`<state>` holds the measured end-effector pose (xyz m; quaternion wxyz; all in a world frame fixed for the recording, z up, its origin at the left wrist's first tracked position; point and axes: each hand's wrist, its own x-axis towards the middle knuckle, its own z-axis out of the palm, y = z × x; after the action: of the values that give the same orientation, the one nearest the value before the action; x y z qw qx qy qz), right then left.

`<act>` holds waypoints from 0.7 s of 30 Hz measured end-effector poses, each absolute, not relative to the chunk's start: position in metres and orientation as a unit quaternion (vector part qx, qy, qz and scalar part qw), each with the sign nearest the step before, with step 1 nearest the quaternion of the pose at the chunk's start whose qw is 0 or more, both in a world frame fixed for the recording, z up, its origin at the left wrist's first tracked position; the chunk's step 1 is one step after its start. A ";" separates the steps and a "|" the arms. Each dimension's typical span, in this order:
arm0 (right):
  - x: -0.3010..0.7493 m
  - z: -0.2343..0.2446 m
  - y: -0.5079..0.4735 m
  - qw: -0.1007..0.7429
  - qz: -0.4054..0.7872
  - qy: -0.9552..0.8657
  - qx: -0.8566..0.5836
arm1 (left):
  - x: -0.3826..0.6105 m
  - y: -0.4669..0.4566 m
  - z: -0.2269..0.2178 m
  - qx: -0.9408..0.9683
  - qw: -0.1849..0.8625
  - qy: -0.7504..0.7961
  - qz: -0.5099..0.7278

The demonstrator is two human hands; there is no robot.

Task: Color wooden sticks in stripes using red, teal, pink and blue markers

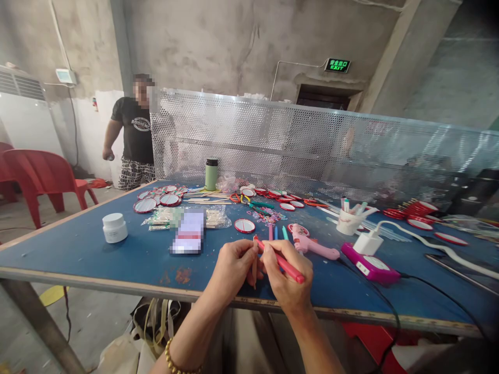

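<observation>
Over desk's near edge: right grip pinches red pen, slanting up-left toward left grip, which pinches upright thin stick; pen tip near stick top, contact unclear

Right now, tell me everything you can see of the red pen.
The red pen is slim, pinkish-red and plastic-looking, with a rounded rear end. It slants in the right hand, rear end toward the lower right of the view, writing end toward the upper left. The fingers cover part of the barrel. Its writing end is at the top of a thin tan stick in the left hand; whether they touch is unclear.
</observation>
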<state>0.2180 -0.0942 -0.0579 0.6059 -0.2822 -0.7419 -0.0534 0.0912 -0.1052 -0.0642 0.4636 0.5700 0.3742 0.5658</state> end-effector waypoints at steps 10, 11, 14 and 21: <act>0.217 -0.057 -0.095 0.606 -0.057 -0.741 -0.283 | 0.092 -0.105 -0.063 0.564 0.472 0.369 0.569; 0.217 -0.057 -0.095 0.605 -0.056 -0.743 -0.281 | 0.092 -0.105 -0.063 0.564 0.471 0.368 0.569; 0.217 -0.055 -0.096 0.603 -0.051 -0.748 -0.273 | 0.092 -0.105 -0.065 0.564 0.469 0.370 0.570; 0.217 -0.056 -0.095 0.607 -0.055 -0.742 -0.281 | 0.091 -0.104 -0.065 0.563 0.471 0.371 0.569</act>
<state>0.2165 -0.0948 -0.0562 0.6068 -0.2806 -0.7417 -0.0546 0.0913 -0.1038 -0.0650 0.4710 0.5631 0.3706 0.5689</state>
